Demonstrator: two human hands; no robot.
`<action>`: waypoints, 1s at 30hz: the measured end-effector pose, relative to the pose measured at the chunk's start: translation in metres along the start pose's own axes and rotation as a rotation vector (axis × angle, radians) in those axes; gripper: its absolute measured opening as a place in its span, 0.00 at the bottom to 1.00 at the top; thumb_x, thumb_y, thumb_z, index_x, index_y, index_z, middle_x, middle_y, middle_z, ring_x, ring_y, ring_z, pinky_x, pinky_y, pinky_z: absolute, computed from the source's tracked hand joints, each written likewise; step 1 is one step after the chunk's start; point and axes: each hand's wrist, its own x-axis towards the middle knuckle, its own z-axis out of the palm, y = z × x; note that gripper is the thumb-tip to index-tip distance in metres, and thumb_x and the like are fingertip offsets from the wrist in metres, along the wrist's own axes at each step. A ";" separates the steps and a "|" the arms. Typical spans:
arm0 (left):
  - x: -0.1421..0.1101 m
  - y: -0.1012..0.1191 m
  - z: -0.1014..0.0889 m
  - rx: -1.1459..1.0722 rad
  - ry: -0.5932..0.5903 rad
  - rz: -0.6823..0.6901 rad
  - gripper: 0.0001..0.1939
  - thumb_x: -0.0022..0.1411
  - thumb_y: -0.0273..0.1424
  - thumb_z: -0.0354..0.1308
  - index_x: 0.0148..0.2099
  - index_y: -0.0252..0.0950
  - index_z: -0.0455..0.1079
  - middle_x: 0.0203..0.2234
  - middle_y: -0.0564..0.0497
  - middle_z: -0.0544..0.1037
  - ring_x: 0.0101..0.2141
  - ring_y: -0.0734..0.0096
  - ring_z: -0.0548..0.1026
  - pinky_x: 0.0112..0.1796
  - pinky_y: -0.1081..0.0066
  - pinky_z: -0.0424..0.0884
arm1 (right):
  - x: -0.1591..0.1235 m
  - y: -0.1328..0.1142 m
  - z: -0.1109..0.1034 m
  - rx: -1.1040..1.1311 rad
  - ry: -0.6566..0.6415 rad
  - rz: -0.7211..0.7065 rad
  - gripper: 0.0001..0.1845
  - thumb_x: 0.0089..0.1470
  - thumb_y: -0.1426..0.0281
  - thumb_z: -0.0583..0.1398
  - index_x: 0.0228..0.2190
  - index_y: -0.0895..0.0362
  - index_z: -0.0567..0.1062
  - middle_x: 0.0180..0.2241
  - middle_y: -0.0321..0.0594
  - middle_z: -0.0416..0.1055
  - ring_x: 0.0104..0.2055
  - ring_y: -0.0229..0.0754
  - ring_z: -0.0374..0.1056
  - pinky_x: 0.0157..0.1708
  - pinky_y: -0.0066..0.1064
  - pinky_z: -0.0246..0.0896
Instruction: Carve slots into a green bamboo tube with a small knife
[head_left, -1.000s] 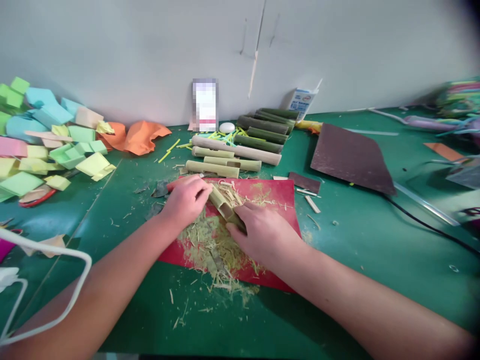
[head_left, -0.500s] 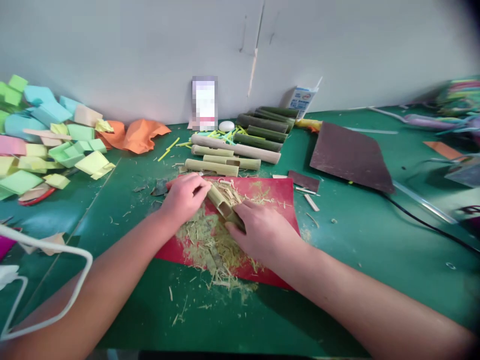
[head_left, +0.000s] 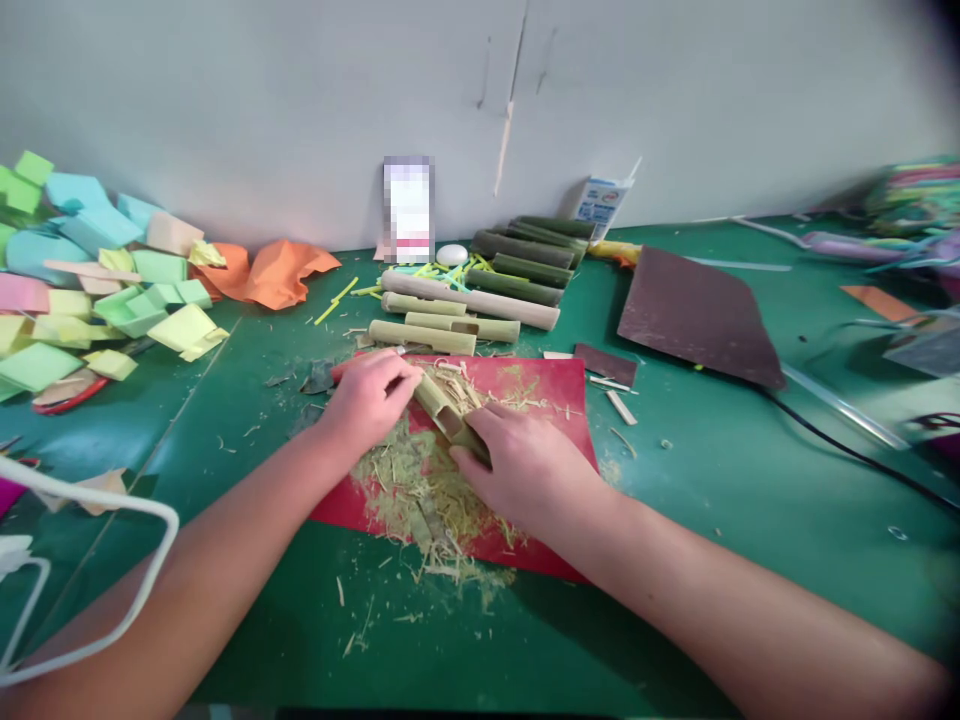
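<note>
A pale green bamboo tube [head_left: 430, 397] with a rectangular cut-out lies slantwise between my hands, above a red sheet [head_left: 540, 385] strewn with shavings. My left hand [head_left: 375, 398] is closed, its thumb and fingertips at the tube's far end. A small shiny bit and a bit of red show at its knuckles; I cannot tell what they belong to. My right hand [head_left: 525, 455] is wrapped round the near end, which its fingers partly cover. Bamboo shavings and dust [head_left: 420, 490] lie thick beneath the tube.
Behind the sheet, several cut bamboo tubes [head_left: 420, 337] and darker green ones [head_left: 517, 288] lie in rows. A phone [head_left: 409, 205] leans on the wall. Folded papers [head_left: 112, 310] spread left. A dark brown board [head_left: 697, 315] lies right, and a white bent frame [head_left: 161, 560] crosses my left forearm.
Both hands keep their hold and the tube has barely moved. The whole view has shifted very slightly.
</note>
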 end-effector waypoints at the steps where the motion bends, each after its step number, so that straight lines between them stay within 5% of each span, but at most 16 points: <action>1: 0.000 0.000 0.000 0.001 0.008 -0.004 0.08 0.61 0.27 0.53 0.29 0.33 0.66 0.25 0.52 0.70 0.29 0.73 0.69 0.33 0.71 0.65 | 0.000 0.000 0.000 -0.001 0.002 0.000 0.08 0.52 0.65 0.54 0.28 0.57 0.68 0.28 0.37 0.66 0.25 0.35 0.58 0.23 0.30 0.42; 5: -0.001 0.000 0.000 -0.041 -0.079 0.027 0.06 0.62 0.27 0.52 0.31 0.34 0.67 0.26 0.52 0.71 0.30 0.74 0.69 0.33 0.72 0.66 | -0.001 0.000 0.001 0.007 -0.003 -0.011 0.08 0.51 0.66 0.54 0.29 0.57 0.68 0.28 0.37 0.67 0.25 0.35 0.58 0.23 0.30 0.42; 8: -0.001 0.000 0.000 0.004 -0.008 -0.002 0.09 0.61 0.27 0.53 0.28 0.33 0.66 0.25 0.52 0.70 0.29 0.73 0.69 0.33 0.70 0.66 | 0.000 0.000 0.001 0.005 0.002 0.003 0.08 0.52 0.65 0.53 0.29 0.57 0.68 0.28 0.38 0.67 0.25 0.35 0.59 0.23 0.30 0.42; 13: -0.002 0.002 0.000 -0.039 -0.084 0.020 0.08 0.62 0.26 0.52 0.30 0.34 0.67 0.26 0.52 0.70 0.29 0.74 0.69 0.33 0.72 0.65 | 0.000 0.001 0.001 -0.005 -0.004 -0.007 0.08 0.52 0.65 0.53 0.28 0.57 0.68 0.28 0.38 0.67 0.25 0.35 0.59 0.22 0.30 0.42; 16: -0.001 0.002 0.000 0.016 0.004 -0.010 0.09 0.61 0.27 0.53 0.28 0.33 0.66 0.24 0.52 0.70 0.29 0.73 0.69 0.33 0.70 0.65 | 0.000 0.001 0.001 -0.005 0.006 0.002 0.09 0.53 0.65 0.53 0.28 0.57 0.68 0.28 0.38 0.67 0.25 0.35 0.59 0.23 0.30 0.42; 20: 0.000 -0.001 -0.001 -0.014 -0.068 -0.002 0.09 0.62 0.28 0.52 0.29 0.34 0.67 0.25 0.52 0.70 0.29 0.74 0.69 0.33 0.71 0.65 | 0.000 0.001 0.001 0.003 -0.001 -0.006 0.09 0.52 0.65 0.53 0.28 0.57 0.68 0.28 0.38 0.67 0.26 0.35 0.60 0.23 0.30 0.43; 30: -0.003 -0.017 -0.009 0.082 0.116 -0.054 0.06 0.61 0.28 0.52 0.31 0.34 0.68 0.27 0.50 0.72 0.30 0.71 0.70 0.34 0.70 0.66 | 0.000 -0.002 -0.002 0.024 -0.024 0.006 0.08 0.52 0.65 0.54 0.27 0.57 0.68 0.28 0.38 0.68 0.26 0.36 0.61 0.24 0.30 0.45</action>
